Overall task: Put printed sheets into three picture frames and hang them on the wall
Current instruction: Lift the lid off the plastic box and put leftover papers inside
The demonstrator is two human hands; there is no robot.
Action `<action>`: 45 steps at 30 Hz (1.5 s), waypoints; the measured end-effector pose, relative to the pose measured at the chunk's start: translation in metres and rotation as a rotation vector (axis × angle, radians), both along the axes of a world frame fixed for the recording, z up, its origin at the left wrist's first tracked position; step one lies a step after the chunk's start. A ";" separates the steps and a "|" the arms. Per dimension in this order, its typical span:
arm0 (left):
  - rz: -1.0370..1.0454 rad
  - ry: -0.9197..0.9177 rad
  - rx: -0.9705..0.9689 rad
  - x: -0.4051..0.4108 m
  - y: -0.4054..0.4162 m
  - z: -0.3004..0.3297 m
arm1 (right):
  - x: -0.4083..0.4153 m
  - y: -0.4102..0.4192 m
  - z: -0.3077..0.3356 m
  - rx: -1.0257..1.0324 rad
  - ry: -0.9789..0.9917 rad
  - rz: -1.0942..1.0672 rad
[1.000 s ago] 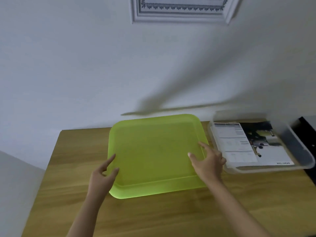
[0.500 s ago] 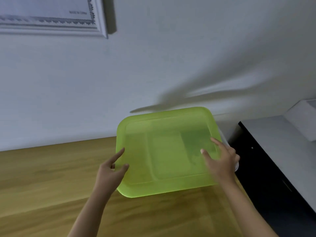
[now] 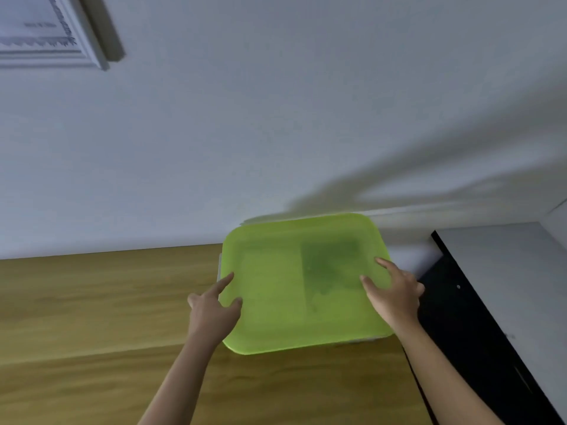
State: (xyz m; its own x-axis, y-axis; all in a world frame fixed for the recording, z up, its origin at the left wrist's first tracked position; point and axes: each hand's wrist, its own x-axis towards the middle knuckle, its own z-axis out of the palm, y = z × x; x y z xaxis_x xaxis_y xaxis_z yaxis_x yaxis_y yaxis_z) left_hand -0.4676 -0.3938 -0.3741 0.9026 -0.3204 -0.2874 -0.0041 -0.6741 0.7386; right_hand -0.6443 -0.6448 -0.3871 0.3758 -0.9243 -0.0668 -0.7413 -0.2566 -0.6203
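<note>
A translucent lime-green tray lies over the clear bin of printed sheets at the right end of the wooden table. Dark print shows dimly through the green plastic. Only slivers of the clear bin stick out at the tray's left edge and front right corner. My left hand grips the tray's left edge, thumb on top. My right hand holds the right edge with fingers spread on its surface. A white picture frame with a printed sheet hangs on the wall, upper left.
A black cabinet with a grey top stands directly right of the table, close to my right hand. The white wall rises just behind the table and tray.
Both hands carried the green tray rightward from the table's middle onto the clear bin of printed sheets, covering it. The view swung right, so the wall frame shifted to the upper left.
</note>
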 end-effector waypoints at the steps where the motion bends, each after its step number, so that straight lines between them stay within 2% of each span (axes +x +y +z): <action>1: 0.012 -0.010 0.020 0.001 -0.001 0.001 | 0.003 -0.001 -0.002 0.011 0.017 0.006; 12: -0.053 -0.043 0.126 0.018 -0.006 -0.009 | 0.007 -0.006 -0.017 0.027 0.134 0.008; 19: -0.090 -0.074 0.261 0.022 -0.011 -0.022 | 0.001 0.000 -0.028 -0.162 0.173 0.057; 24: -0.064 -0.123 0.185 0.001 -0.007 -0.028 | -0.001 0.002 -0.031 -0.216 0.105 0.113; 27: -0.043 -0.202 0.119 -0.014 -0.005 -0.041 | -0.001 0.001 -0.030 -0.213 0.149 0.134; 31: -0.071 -0.214 0.011 -0.014 0.000 -0.047 | -0.002 0.000 -0.030 -0.179 0.191 0.161; 37: -0.032 -0.257 0.004 -0.017 0.002 -0.046 | -0.003 0.001 -0.033 -0.160 0.041 0.076; 45: -0.030 -0.209 -0.046 -0.018 0.004 -0.046 | -0.006 0.002 -0.038 -0.208 0.021 0.088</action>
State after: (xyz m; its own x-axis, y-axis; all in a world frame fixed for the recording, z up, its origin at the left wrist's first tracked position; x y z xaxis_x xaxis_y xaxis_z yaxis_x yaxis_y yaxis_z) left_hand -0.4857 -0.3895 -0.4203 0.9308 -0.3568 -0.0797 -0.1798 -0.6366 0.7499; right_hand -0.6498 -0.6427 -0.4253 0.4558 -0.8828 0.1138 -0.7225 -0.4416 -0.5320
